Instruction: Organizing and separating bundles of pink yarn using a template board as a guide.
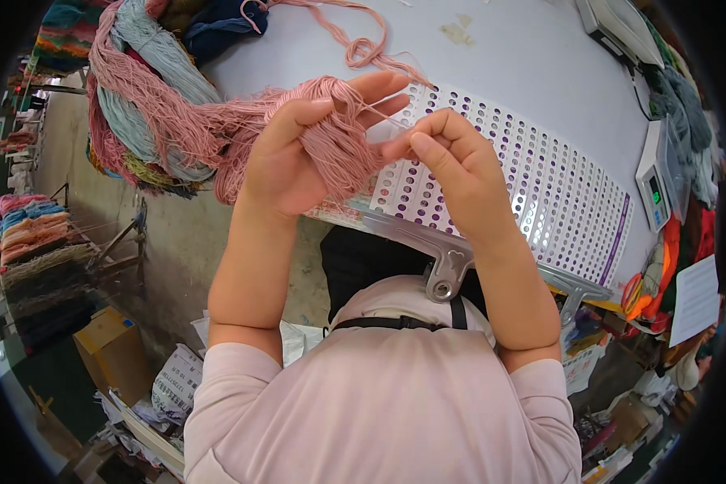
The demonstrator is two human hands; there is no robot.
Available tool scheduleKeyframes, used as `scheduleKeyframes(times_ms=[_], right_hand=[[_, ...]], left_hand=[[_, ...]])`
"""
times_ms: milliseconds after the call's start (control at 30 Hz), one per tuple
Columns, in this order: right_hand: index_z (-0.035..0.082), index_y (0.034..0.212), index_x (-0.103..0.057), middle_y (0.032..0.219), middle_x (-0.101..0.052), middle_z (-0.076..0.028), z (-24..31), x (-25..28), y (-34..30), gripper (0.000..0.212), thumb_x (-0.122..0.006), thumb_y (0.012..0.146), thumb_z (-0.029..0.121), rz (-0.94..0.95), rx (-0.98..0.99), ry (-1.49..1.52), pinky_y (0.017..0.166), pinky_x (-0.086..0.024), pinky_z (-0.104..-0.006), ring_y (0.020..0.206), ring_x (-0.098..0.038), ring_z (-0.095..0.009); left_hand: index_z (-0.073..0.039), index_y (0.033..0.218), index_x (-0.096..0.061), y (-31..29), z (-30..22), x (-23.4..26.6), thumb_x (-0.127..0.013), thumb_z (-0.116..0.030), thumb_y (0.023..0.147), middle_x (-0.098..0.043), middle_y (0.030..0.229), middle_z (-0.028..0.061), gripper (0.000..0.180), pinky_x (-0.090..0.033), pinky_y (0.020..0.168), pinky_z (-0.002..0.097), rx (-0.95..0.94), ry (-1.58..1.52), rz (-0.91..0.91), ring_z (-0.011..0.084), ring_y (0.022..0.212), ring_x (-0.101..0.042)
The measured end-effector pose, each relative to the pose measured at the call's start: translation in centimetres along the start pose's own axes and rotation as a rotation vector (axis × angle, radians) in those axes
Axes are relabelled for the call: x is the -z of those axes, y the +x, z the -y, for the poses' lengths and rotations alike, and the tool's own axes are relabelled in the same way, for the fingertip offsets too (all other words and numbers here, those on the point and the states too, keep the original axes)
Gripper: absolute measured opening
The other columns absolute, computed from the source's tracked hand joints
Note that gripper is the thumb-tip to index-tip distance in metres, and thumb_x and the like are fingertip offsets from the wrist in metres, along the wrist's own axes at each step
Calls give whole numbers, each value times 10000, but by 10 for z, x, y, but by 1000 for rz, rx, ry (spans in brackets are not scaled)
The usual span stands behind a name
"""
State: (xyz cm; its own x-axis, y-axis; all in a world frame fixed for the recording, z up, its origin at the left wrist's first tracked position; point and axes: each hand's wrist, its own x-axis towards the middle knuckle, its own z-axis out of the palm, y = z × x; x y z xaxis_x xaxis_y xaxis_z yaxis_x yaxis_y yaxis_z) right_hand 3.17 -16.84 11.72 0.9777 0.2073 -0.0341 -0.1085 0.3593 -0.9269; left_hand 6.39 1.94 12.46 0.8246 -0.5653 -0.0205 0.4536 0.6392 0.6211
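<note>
A thick skein of pink yarn (339,153) hangs over my left hand (290,157), which holds it between the thumb and the raised fingers. The rest of the skein trails left to the table's edge. My right hand (452,161) is close beside it, thumb and forefinger pinched on a thin pink strand (387,117) that runs from the skein. Under my right hand lies a white card (532,177) with rows of round holes, purple and grey showing in them. A large metal bulldog clip (448,274) grips its near edge.
Pale blue yarn (157,64) and a dark blue bundle (226,28) lie at the table's left. Loose pink strands (367,48) curl farther back. A digital scale (653,181) and orange-handled scissors (632,292) are at the right. A cardboard box (111,343) stands lower left.
</note>
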Motion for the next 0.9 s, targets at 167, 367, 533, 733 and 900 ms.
scheduleKeyframes(times_ms=[167, 367, 533, 733, 900], right_hand=[[-15, 939, -608, 705, -593, 6, 9, -9, 3, 137, -645, 863, 92, 36, -44, -197, 580, -403, -197, 636, -509, -41], [-22, 900, -656, 628, -572, 24, 7, -14, 4, 128, -687, 826, 78, 23, -111, -246, 549, -400, -194, 592, -505, -29], [-25, 889, -646, 799, -648, -31, 3, -14, 1, 98, -655, 873, 72, 62, 71, -54, 642, -437, -204, 713, -562, -63], [-9, 972, -582, 881, -641, -40, 7, -12, 1, 106, -578, 935, 91, 96, -77, 98, 702, -455, -219, 800, -576, -77], [-8, 976, -555, 863, -637, -40, 9, -14, -3, 102, -553, 949, 90, 73, -70, 69, 694, -440, -205, 793, -566, -60]], left_hand=[[15, 1420, -368, -1, 0, -8, -363, -284, 922, -192, 1533, 237, 581, -276, 1115, 472, 106, -33, 23, 356, 1413, -237], [10, 1422, -366, -1, -4, -2, -359, -287, 927, -157, 1539, 242, 578, -282, 1115, 475, 109, -30, 171, 358, 1423, -210], [76, 1398, -351, -2, -12, -3, -372, -273, 928, -349, 1437, 284, 585, -324, 1094, 467, 44, -67, -43, 369, 1333, -379], [78, 1394, -349, -8, -18, -1, -541, -221, 905, -566, 1152, 170, 605, -501, 884, 330, -22, 198, -43, 218, 1003, -602], [50, 1431, -301, -10, -22, -5, -646, -130, 848, -601, 1024, 94, 701, -498, 835, 279, 36, 412, -81, 142, 888, -611]])
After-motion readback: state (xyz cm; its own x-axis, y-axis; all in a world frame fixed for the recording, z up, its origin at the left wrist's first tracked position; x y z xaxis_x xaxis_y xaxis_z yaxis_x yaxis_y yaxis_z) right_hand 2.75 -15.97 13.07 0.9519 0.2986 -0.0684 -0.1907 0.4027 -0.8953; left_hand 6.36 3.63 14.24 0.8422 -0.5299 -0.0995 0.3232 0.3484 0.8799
